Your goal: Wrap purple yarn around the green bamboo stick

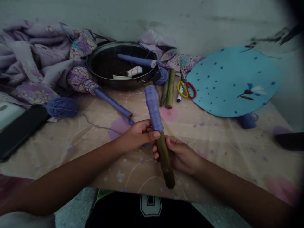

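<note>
A green-brown stick (163, 147) is held tilted over the near part of the table, its upper half wound with purple yarn (154, 107). My left hand (140, 134) closes on the stick at the lower edge of the winding, thumb on top. Lower down, my right hand (181, 153) wraps round the bare part, fingertips showing on its left side. A purple yarn strand runs from a yarn ball (62, 107) at the left toward my left hand, where it passes out of sight.
Behind are a dark pan (114, 83) holding a purple-wrapped stick, bare green sticks (170, 91), scissors (186, 88) and a blue round board (220, 85). Left lie floral cloth (47, 50), a wrapped stick (114, 103) and a black object (23, 129). A purple roll (247, 121) stands right.
</note>
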Available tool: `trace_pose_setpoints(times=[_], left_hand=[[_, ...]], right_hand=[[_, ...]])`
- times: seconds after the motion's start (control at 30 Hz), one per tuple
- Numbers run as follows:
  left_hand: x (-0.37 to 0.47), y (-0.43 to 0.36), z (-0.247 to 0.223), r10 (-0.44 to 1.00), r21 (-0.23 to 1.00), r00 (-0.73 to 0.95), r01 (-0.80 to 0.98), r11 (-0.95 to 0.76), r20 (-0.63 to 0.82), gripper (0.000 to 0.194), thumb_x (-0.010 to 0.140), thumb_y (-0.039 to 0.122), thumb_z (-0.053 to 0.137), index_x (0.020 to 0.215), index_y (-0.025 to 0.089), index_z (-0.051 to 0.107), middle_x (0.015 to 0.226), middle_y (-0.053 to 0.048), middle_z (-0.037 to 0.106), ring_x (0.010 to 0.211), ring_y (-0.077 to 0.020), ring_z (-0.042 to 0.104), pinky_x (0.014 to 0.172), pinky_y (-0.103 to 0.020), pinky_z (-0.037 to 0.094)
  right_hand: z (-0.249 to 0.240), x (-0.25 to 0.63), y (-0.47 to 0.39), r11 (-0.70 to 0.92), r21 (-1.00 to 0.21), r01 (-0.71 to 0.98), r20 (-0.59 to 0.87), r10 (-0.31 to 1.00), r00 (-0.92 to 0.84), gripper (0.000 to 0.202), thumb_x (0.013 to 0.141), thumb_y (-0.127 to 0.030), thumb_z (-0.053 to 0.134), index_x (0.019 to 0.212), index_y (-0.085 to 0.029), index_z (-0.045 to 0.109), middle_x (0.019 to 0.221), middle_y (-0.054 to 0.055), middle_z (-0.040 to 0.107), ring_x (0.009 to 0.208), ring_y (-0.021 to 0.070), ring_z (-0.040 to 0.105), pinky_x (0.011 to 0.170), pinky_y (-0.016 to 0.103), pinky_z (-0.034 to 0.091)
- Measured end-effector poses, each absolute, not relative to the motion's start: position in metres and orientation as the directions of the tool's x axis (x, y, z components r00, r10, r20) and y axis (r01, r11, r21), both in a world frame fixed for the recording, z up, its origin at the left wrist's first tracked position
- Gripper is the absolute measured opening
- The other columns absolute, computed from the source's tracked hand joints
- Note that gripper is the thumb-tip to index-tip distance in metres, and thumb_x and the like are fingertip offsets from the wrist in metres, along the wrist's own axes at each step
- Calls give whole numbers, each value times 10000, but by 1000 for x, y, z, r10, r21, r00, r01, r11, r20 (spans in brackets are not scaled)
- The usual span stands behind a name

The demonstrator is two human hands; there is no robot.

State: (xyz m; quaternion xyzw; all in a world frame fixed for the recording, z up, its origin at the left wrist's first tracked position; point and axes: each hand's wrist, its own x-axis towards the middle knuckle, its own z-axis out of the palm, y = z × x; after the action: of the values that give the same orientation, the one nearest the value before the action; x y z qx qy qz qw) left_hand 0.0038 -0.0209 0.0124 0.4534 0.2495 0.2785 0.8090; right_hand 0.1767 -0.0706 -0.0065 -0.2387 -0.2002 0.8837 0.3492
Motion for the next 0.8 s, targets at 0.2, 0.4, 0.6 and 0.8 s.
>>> trace_pose_setpoints(times=[0.2,0.4,0.6,0.8], left_hand=[[2,-22,8,660,842,733,-245,480,-163,376,773,344,694,1014,117,516,650,-9,639,540,-115,628,524,-218,508],[2,-20,8,652,858,736,-206,471,-181,315,798,344,665,969,122,521,643,19,590,538,-102,620,493,-190,476],[3,-21,11,675,860,715,-215,462,-184,275,810,330,643,927,113,522,641,6,595,533,-84,579,508,-192,468],[4,-26,12,647,920,740,-104,377,-181,254,838,345,592,940,121,529,694,-10,598,606,-115,608,550,-222,479]], right_hand=[[-6,178,-70,-679,-504,-533,-273,711,-648,251,857,-375,632,956,-146,608,852,36,680,700,111,673,690,247,551],[-6,177,-71,-644,-540,-542,-267,742,-615,301,773,-322,726,989,-173,578,906,16,623,712,119,641,673,303,565],[-6,174,-71,-626,-524,-577,-284,768,-575,240,836,-350,646,968,-151,618,876,41,630,766,136,625,735,333,552],[-2,179,-69,-732,-427,-532,-312,671,-673,227,793,-330,583,927,-148,572,765,34,611,642,136,594,674,313,494]])
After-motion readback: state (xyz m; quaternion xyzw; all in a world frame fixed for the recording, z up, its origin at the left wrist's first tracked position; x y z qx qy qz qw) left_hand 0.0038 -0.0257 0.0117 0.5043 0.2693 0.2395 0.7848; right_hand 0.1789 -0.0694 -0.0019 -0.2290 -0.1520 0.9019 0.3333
